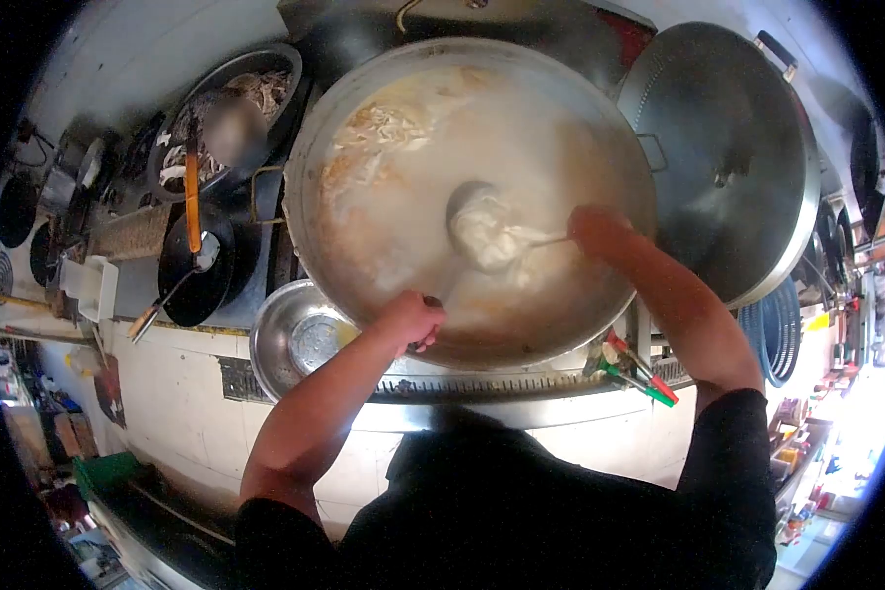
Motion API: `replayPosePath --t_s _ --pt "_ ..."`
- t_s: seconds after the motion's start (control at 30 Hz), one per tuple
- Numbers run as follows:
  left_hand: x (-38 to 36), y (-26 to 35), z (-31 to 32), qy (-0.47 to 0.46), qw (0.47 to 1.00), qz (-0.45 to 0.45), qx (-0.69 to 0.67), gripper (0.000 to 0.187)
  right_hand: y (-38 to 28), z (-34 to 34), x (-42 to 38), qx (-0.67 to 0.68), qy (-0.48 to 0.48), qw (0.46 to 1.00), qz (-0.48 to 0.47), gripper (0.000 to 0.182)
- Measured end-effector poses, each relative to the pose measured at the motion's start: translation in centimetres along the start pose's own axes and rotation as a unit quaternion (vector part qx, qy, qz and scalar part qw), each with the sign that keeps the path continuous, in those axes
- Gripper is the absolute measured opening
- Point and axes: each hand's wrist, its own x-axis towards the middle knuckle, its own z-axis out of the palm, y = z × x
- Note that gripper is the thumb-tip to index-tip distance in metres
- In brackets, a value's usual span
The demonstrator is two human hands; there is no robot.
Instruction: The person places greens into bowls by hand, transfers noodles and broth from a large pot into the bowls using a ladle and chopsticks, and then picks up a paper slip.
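A very large round pot (pixel 300 221) of cloudy, steaming liquid fills the middle of the view. My right hand (pixel 600 231), over the pot's right half, is closed around the thin handle of a round scoop or ladle. Its bowl holds pale, whitish food (pixel 487 231) at the liquid's surface. At the pot's near rim, my left hand (pixel 415 323) is closed on a dark-ended handle that points into the pot. Steam hides that tool's far end. Pale shredded pieces (pixel 388 128) float at the far left of the pot.
A steel bowl (pixel 270 339) stands at the pot's lower left. Further left are a basin of dark pieces (pixel 265 93) and a black wok (pixel 182 285) with utensils. A big metal lid or pan (pixel 728 187) stands right. Red- and green-handled tools (pixel 649 379) lie by the near edge.
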Motion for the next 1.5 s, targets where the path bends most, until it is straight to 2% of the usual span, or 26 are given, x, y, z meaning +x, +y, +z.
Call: replayPosePath --t_s 0.03,0.13,0.17,0.23,0.37,0.43,0.47,0.53,0.57,0.63,0.67,0.73,0.77,0.83,0.87,0.93,1.07,1.13,1.17,1.23,1.33,1.37,1.43,1.5 --pt "0.0 0.0 -0.1 0.012 1.0 -0.005 0.011 0.018 0.1 0.0 0.1 0.014 0.057 0.997 0.057 0.014" --pt "-0.1 0.3 -0.3 0.018 0.999 0.009 0.032 0.017 -1.3 -2.4 1.8 0.052 0.087 0.992 0.075 0.012" --pt "-0.1 0.5 -0.3 0.02 0.999 0.01 0.031 0.017 -1.3 -2.6 2.3 0.051 0.089 0.992 0.073 0.012" --pt "-0.1 1.0 -0.3 0.017 0.994 0.026 0.102 0.014 -1.1 -3.1 3.2 0.052 0.181 0.982 -0.025 0.013" --pt "1.0 0.2 -0.5 -0.018 1.0 0.02 -0.001 0.017 1.5 -0.5 4.9 0.066 0.216 0.974 -0.005 0.014" --pt "1.5 0.0 -0.4 -0.029 0.995 0.009 -0.099 0.017 3.1 1.6 5.7 0.004 0.132 0.989 0.065 0.014" --pt "1.6 0.0 -0.3 -0.03 0.995 0.01 -0.099 0.017 2.7 1.1 5.4 0.003 0.132 0.989 0.066 0.014" --pt "1.9 0.1 0.0 -0.061 0.984 -0.004 -0.169 0.015 1.7 0.2 4.9 -0.057 0.015 0.996 0.072 0.015" --pt "2.1 0.2 0.1 -0.062 0.984 -0.004 -0.169 0.015 1.8 0.3 5.1 -0.057 0.015 0.996 0.072 0.015" --pt "2.3 0.3 0.4 -0.042 0.985 -0.019 -0.169 0.013 2.0 0.6 5.8 0.052 0.092 0.994 -0.04 0.018" --pt "2.4 0.4 0.5 -0.042 0.985 -0.018 -0.169 0.013 2.1 0.2 5.6 0.051 0.092 0.994 -0.039 0.018" --pt "2.6 0.3 0.6 -0.037 0.989 -0.015 -0.142 0.012 2.7 -0.5 4.6 0.219 0.255 0.937 -0.09 0.017" --pt "2.8 0.2 0.7 -0.038 0.989 -0.015 -0.142 0.012 3.3 -0.8 4.2 0.218 0.255 0.938 -0.09 0.017" --pt "3.2 0.1 0.8 -0.036 0.988 -0.01 -0.152 0.012 4.5 -1.3 3.5 0.099 0.017 0.995 0.01 0.018" --pt "3.3 0.1 0.7 -0.035 0.988 -0.01 -0.151 0.012 4.5 -1.1 3.5 0.099 0.018 0.995 0.01 0.018" --pt "3.6 0.0 0.4 -0.032 0.989 -0.013 -0.141 0.013 4.1 -0.6 3.4 0.026 0.045 0.996 0.075 0.019" --pt "3.9 -0.5 0.6 -0.046 0.992 0.0 -0.114 0.014 1.8 -2.7 4.4 0.022 0.042 0.992 0.117 0.02" --pt "3.6 0.0 1.0 -0.023 0.994 0.0 -0.105 0.015 2.3 -3.3 5.0 0.0 0.105 0.994 0.041 0.017" --pt "3.5 0.0 1.1 -0.022 0.994 0.0 -0.105 0.015 2.9 -3.2 5.2 0.0 0.106 0.994 0.041 0.017" --pt "3.4 0.1 1.2 -0.032 0.992 -0.001 -0.126 0.016 5.3 -1.5 5.5 0.069 0.245 0.967 -0.02 0.017" --pt "3.3 0.4 1.5 -0.044 0.985 -0.012 -0.166 0.017 10.5 11.4 9.3 0.047 0.363 0.931 -0.018 0.015" --pt "3.6 0.2 1.6 -0.045 0.985 -0.011 -0.165 0.017 9.5 10.2 8.5 0.047 0.363 0.93 -0.017 0.015" --pt "4.6 -0.3 1.9 -0.054 0.985 0.012 -0.165 0.009 5.7 5.4 5.7 0.066 0.131 0.989 -0.018 0.02" --pt "4.7 -0.2 2.2 -0.063 0.982 0.01 -0.175 0.008 4.6 3.1 3.5 0.096 0.127 0.987 0.01 0.015"
